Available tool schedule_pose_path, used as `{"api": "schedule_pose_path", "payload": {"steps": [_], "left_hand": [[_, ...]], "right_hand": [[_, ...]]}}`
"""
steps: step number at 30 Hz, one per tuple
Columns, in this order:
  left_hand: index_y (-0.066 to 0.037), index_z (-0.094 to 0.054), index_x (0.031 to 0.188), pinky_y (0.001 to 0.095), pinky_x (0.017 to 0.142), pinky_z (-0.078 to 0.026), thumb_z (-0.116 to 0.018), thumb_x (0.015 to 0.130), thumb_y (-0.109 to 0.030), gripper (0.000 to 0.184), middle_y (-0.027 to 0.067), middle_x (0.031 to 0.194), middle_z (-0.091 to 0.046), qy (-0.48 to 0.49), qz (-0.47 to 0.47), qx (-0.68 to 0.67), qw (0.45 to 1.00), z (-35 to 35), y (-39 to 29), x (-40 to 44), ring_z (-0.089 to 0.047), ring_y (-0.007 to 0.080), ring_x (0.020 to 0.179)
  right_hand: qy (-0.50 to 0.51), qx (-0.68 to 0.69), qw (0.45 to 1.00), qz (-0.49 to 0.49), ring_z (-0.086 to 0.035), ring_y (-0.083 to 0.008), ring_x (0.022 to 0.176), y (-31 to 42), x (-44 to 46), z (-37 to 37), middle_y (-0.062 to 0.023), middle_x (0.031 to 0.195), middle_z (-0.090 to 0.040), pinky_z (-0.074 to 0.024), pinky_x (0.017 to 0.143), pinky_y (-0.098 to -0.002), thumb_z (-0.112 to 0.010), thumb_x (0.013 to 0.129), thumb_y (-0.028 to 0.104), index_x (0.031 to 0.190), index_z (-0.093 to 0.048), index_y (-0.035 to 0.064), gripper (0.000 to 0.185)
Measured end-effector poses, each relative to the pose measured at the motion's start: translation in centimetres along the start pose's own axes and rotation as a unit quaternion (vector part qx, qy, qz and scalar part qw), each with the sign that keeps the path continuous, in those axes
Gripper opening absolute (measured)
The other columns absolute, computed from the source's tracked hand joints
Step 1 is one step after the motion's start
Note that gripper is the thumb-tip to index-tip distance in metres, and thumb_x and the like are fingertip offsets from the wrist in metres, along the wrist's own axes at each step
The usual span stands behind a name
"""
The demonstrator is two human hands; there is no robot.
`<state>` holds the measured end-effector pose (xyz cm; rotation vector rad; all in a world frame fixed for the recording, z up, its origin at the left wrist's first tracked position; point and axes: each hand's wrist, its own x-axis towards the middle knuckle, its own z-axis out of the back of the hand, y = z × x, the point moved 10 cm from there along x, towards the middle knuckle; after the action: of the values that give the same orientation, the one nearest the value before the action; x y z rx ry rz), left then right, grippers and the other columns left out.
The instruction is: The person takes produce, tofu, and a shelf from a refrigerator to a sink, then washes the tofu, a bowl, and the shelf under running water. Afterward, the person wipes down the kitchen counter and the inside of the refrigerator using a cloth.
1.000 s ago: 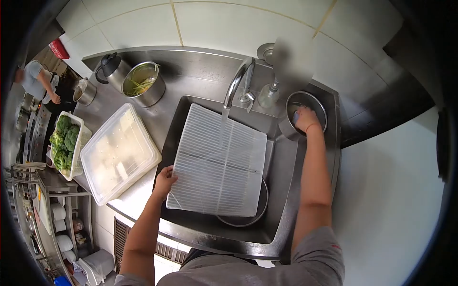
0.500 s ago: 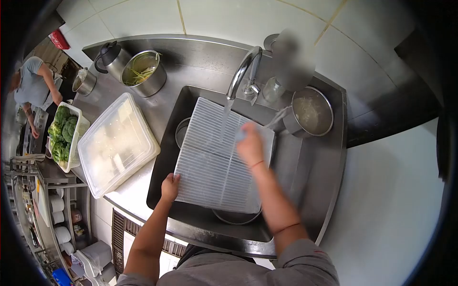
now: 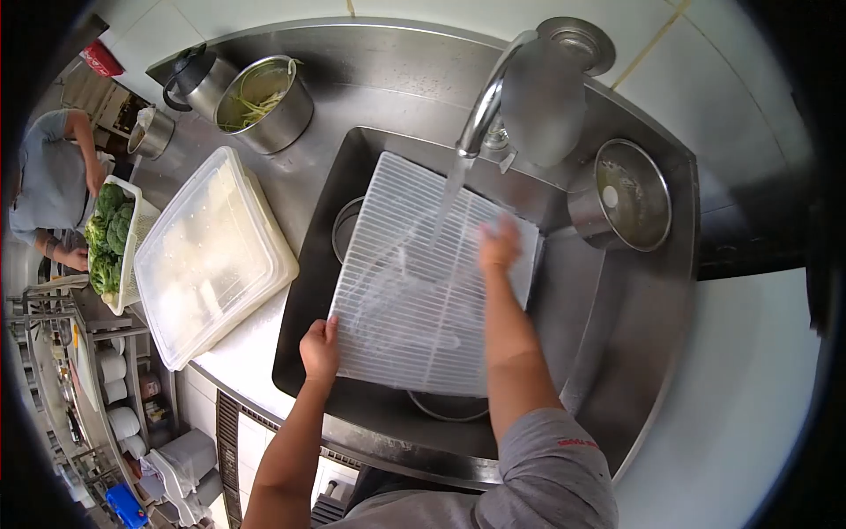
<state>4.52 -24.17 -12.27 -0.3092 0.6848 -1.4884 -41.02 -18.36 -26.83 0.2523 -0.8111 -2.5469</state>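
A white ribbed panel (image 3: 401, 322) lies tilted over the sink (image 3: 300, 348), with water running onto it from the tap (image 3: 480, 115). Whitish suds streak its middle. My left hand (image 3: 320, 349) is closed on the panel's left edge, thumb on top. Over the panel's upper right part is my right hand (image 3: 500, 245), touching or just above the ribs. Motion smears its fingers, so I cannot make out whether anything is in them. Round metal rims show partly from beneath the panel, the rest hidden.
Left of the sink stands a lidded plastic box (image 3: 211, 256), then a basket of broccoli (image 3: 110, 234). Behind them are a pot with green scraps (image 3: 264, 106) and a thermos jug (image 3: 198, 79). A metal pot (image 3: 630, 198) sits at right. Another person (image 3: 57, 176) works at far left.
My right hand has swept across the panel toward its right edge, and suds now show on the ribs. My left hand keeps its hold. The view has shifted closer to the sink.
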Motion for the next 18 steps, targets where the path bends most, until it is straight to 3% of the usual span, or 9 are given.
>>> {"api": "schedule_pose_path", "payload": {"steps": [2, 4, 7, 9, 11, 14, 16, 18], "left_hand": [[0.001, -0.056, 0.073, 0.0381, 0.052, -0.041, -0.052, 0.092, -0.038, 0.043, 0.018, 0.056, -0.05, 0.002, 0.005, -0.008, 1.0, 0.0, 0.6, 0.1, -0.049, 0.0298, 0.05], [0.0, -0.055, 0.073, 0.0382, 0.052, -0.04, -0.052, 0.092, -0.038, 0.043, 0.0178, 0.056, -0.049, -0.009, -0.013, 0.009, 1.0, 0.1, -0.3, 0.0, -0.048, 0.0297, 0.049], [0.0, -0.052, 0.07, 0.0389, 0.051, -0.04, -0.051, 0.092, -0.038, 0.044, 0.0185, 0.056, -0.049, -0.007, -0.009, 0.023, 1.0, 0.3, -1.1, -0.3, -0.047, 0.0309, 0.049], [0.001, -0.05, 0.068, 0.0394, 0.052, -0.039, -0.051, 0.092, -0.038, 0.045, 0.0193, 0.058, -0.049, -0.01, -0.014, 0.032, 0.999, 0.4, -1.7, -0.3, -0.047, 0.0319, 0.05], [0.001, -0.051, 0.068, 0.0394, 0.052, -0.039, -0.051, 0.092, -0.037, 0.045, 0.0192, 0.057, -0.049, -0.009, -0.016, 0.033, 0.999, 0.3, -0.9, -0.2, -0.047, 0.0319, 0.05], [0.001, -0.051, 0.068, 0.0393, 0.053, -0.039, -0.05, 0.093, -0.037, 0.046, 0.0192, 0.058, -0.05, -0.011, -0.031, 0.023, 0.999, 0.2, -1.0, -0.1, -0.046, 0.0316, 0.051], [0.001, -0.052, 0.069, 0.0394, 0.053, -0.04, -0.05, 0.093, -0.038, 0.046, 0.0193, 0.058, -0.05, -0.015, -0.026, 0.006, 1.0, 0.2, -0.4, -0.1, -0.046, 0.031, 0.052], [0.001, -0.052, 0.07, 0.0395, 0.054, -0.04, -0.049, 0.093, -0.039, 0.047, 0.0194, 0.059, -0.05, -0.011, -0.026, 0.011, 1.0, 0.2, -0.6, 0.0, -0.046, 0.0311, 0.052]], "right_hand": [[0.003, -0.14, 0.966, -0.215, -0.029, -0.0264, 0.133, -7.7, -1.4, 3.9, -0.0113, 0.14, -0.038, -0.0199, 0.103, -0.0605, -0.053, 0.085, 0.048, 0.136, -0.039, 0.0199, 0.06], [0.019, -0.174, 0.963, -0.204, -0.028, -0.0288, 0.133, -6.5, -4.2, 4.1, -0.0137, 0.14, -0.038, -0.0194, 0.104, -0.0587, -0.053, 0.086, 0.046, 0.138, -0.037, 0.018, 0.061], [0.036, 0.01, 0.999, 0.02, -0.031, -0.0338, 0.129, 4.0, -11.4, 2.3, -0.0143, 0.137, -0.04, -0.0182, 0.106, -0.055, -0.061, 0.082, 0.036, 0.134, -0.04, 0.0112, 0.061], [0.151, 0.016, 0.983, 0.106, -0.029, -0.0344, 0.131, 14.5, -17.5, 4.2, -0.0137, 0.138, -0.039, -0.0196, 0.104, -0.0578, -0.065, 0.079, 0.034, 0.133, -0.041, 0.016, 0.062], [0.122, 0.037, 0.971, 0.202, -0.029, -0.0344, 0.131, 18.4, -22.8, 3.3, -0.0138, 0.138, -0.038, -0.0203, 0.104, -0.0585, -0.066, 0.077, 0.035, 0.134, -0.04, 0.0182, 0.064], [0.178, 0.062, 0.948, 0.256, -0.027, -0.0349, 0.133, 15.5, -25.2, 4.6, -0.0166, 0.141, -0.034, -0.0195, 0.105, -0.0578, -0.066, 0.078, 0.032, 0.133, -0.042, 0.0145, 0.063], [0.167, 0.009, 0.968, 0.188, -0.027, -0.0351, 0.132, 6.2, -23.3, 5.0, -0.0171, 0.142, -0.032, -0.0196, 0.104, -0.0584, -0.063, 0.081, 0.033, 0.136, -0.037, 0.0133, 0.064], [0.084, -0.021, 0.996, 0.002, -0.025, -0.0357, 0.133, -5.7, -20.1, 6.8, -0.0183, 0.143, -0.029, -0.0192, 0.105, -0.0579, -0.063, 0.081, 0.03, 0.138, -0.033, 0.012, 0.067]]}}
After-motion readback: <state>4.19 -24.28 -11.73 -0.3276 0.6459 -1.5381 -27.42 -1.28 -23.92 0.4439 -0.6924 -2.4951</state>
